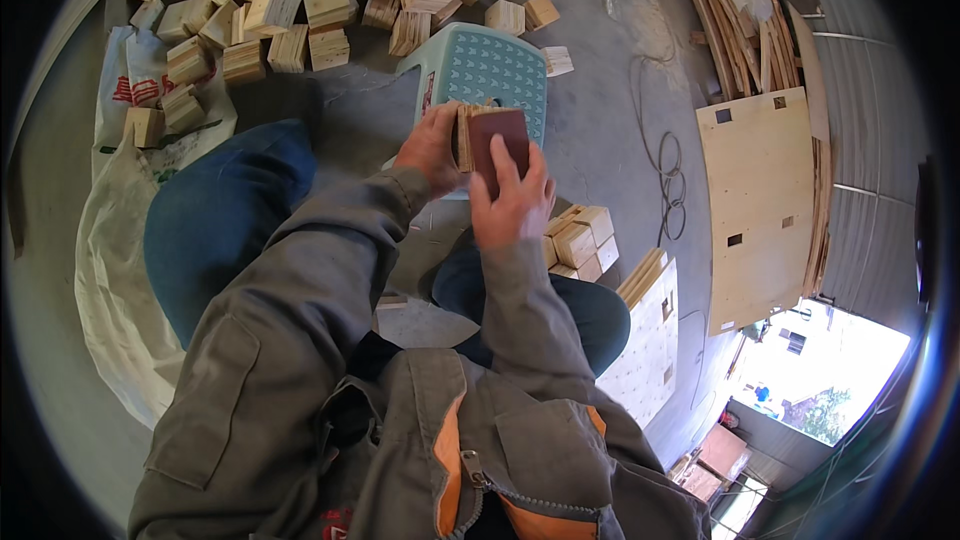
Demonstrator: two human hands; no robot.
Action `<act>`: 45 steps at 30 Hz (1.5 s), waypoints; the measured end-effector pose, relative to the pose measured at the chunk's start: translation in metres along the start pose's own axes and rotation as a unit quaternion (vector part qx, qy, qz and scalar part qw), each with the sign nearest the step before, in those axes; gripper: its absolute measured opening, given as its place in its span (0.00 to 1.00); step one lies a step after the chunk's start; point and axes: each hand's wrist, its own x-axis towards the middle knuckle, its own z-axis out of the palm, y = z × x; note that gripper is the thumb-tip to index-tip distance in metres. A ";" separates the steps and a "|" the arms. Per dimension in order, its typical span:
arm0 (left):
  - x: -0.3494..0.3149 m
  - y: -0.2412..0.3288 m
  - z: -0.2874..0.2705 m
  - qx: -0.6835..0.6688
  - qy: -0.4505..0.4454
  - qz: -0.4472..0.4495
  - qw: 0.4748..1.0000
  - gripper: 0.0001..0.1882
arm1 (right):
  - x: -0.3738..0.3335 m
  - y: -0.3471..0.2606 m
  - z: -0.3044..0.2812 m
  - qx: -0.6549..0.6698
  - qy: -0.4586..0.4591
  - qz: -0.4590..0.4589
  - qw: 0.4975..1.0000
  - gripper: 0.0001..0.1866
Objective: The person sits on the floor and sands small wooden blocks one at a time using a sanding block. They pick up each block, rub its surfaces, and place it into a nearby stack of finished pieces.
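Over a pale green plastic stool (490, 60) I hold a small stack of square plywood pieces (503, 128), its face dark reddish brown and its layered edges showing on the left. My left hand (432, 150) is closed around the left side of the stack. With fingers bent over the brown face and lower edge, my right hand (514, 204) grips it from the right. Part of the stool top is hidden behind the stack and my hands.
Many plywood blocks (325, 0) lie heaped at the far left, some on a white woven sack (125, 230). Beside my right knee sit stacked blocks (580, 240) and a pale board (645, 340). Plywood sheets (760, 200) lean at the right, near a coiled cable (668, 175).
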 end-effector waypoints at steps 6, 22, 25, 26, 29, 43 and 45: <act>0.002 0.015 -0.003 -0.005 -0.040 -0.052 0.998 0.56 | 0.097 0.008 0.025 -0.040 -0.037 0.081 0.995 0.32; 0.001 0.001 0.002 0.000 -0.018 -0.018 1.000 0.54 | -0.054 0.009 -0.026 0.020 -0.013 -0.006 1.000 0.35; 0.000 0.003 0.001 0.004 -0.022 -0.022 1.000 0.55 | -0.041 0.015 -0.018 0.024 0.002 -0.005 1.000 0.34; -0.001 0.004 0.000 0.007 -0.024 -0.025 0.999 0.55 | -0.031 0.015 -0.013 0.016 0.001 0.004 1.000 0.34; -0.001 0.007 0.001 -0.003 -0.012 -0.032 0.999 0.56 | 0.023 0.026 0.010 -0.002 0.025 0.006 1.000 0.34; 0.000 0.010 0.001 0.004 -0.015 -0.046 0.999 0.55 | 0.017 0.024 0.002 0.013 -0.006 0.018 1.000 0.34; 0.001 0.007 0.004 0.000 -0.019 -0.041 0.999 0.55 | -0.018 0.016 -0.016 0.010 -0.020 0.022 1.000 0.35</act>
